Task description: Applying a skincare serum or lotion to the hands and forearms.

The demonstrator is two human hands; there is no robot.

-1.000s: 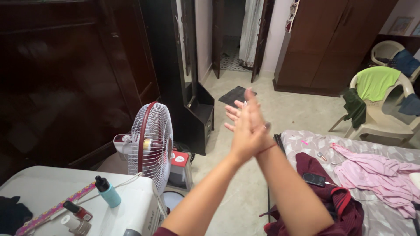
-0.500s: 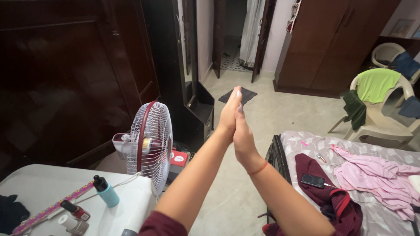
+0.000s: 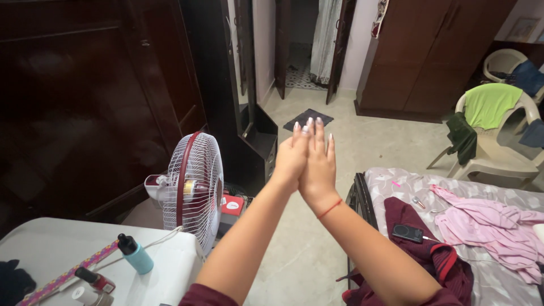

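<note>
Two hands, left hand (image 3: 290, 156) and right hand (image 3: 319, 161), pressed palm to palm, fingers straight, holding nothing (one red thread on right wrist). One table fan (image 3: 191, 190), one small blue bottle (image 3: 135, 253) nearby at lower left.

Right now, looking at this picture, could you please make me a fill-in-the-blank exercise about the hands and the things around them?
1. The left hand and the right hand are pressed ____ in front of the person.
2. A thin ____ thread circles the right wrist.
3. The table fan stands on the person's ____ side.
4. On the plastic chair hangs a bright ____ cloth.

Missing words: together; red; left; green
</note>
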